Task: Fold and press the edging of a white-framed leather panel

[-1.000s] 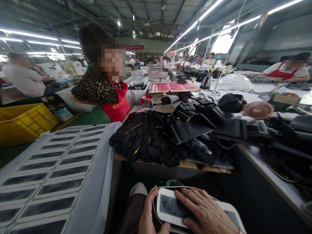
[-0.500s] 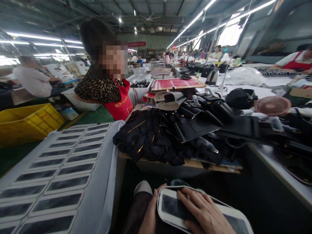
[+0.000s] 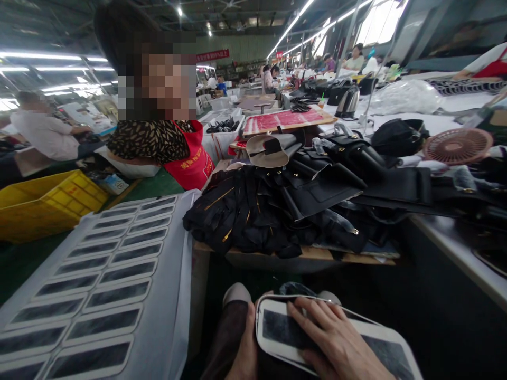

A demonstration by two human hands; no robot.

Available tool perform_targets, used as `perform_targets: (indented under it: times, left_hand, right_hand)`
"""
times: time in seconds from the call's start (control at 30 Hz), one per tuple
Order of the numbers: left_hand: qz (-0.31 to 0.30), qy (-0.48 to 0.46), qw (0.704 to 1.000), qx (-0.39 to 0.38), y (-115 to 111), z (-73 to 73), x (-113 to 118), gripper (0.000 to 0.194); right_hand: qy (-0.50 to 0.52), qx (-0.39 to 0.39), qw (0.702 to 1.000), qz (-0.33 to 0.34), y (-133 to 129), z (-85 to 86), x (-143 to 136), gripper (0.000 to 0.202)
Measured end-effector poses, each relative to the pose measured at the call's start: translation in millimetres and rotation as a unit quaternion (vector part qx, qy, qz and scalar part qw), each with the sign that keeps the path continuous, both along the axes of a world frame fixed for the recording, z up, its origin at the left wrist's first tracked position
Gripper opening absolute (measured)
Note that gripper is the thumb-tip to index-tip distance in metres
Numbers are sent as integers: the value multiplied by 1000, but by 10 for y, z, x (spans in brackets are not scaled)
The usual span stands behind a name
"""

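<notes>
**Two Hands at a Pale Panel Low in the Frame**

The pale panel with dark patches is at the bottom centre of the frame, above the person's legs. The right hand lies over its middle, palm down, with the fingers extended and only a little apart. The left hand is against the rounded left end; its fingers are partly hidden, so I cannot tell if they pinch the panel. A thin pale strip runs around this end and along the far edge.

In the left part, similar panels lie in two rows on a grey sheet. At the centre there is a pile of black pieces. Behind the sheet stands a person in a red apron.
</notes>
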State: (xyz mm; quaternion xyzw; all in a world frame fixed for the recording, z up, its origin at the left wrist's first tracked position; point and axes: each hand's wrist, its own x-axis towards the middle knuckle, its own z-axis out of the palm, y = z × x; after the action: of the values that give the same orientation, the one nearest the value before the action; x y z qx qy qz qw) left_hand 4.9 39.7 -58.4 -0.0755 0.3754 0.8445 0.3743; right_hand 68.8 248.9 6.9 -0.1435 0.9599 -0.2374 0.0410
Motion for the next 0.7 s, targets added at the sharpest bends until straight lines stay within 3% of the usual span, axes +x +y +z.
perform_targets:
  times: [0.2, 0.4, 0.53, 0.7]
  left_hand:
    - [6, -39, 998, 41, 42, 3, -7, 64]
    - [-11, -15, 998, 52, 22, 58, -39, 57]
    - [-17, 6, 999, 43, 4, 77, -36, 53]
    - [-14, -12, 1000, 5, -66, -1, -45, 60]
  right_hand:
    - [-2, 16, 1000, -6, -23, 123, -3, 62]
    - [-23, 15, 1000, -4, -45, 108, -25, 61]
    - [-54, 13, 998, -17, -75, 182, -39, 59]
    - [-43, -4, 998, -34, -89, 254, -40, 59]
